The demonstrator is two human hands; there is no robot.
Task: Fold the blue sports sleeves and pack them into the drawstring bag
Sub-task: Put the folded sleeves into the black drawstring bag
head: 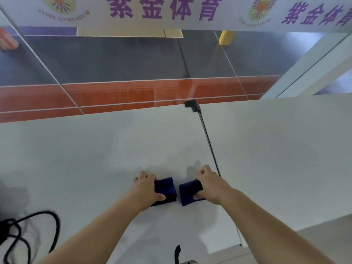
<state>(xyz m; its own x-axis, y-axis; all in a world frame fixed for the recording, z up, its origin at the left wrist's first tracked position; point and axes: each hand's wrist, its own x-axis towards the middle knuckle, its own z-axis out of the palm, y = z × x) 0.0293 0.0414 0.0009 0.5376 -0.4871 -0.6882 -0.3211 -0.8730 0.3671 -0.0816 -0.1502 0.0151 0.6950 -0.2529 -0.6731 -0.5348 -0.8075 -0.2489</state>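
Note:
Two folded dark blue sports sleeves lie side by side on the white table (95,159), a small gap between them. My left hand (147,187) grips the left sleeve (166,189), thumb on its near edge and fingers over its far left side. My right hand (209,184) grips the right sleeve (188,191) the same way from the right. At the far left edge, a black cord (38,237) loops on the table beside a dark shape that may be the drawstring bag (4,229); most of it is out of view.
A seam with a black bracket (192,105) splits the white table into two panels. A glass pane rises behind it, with a red and grey floor beyond. A black strap (177,253) shows at the bottom edge.

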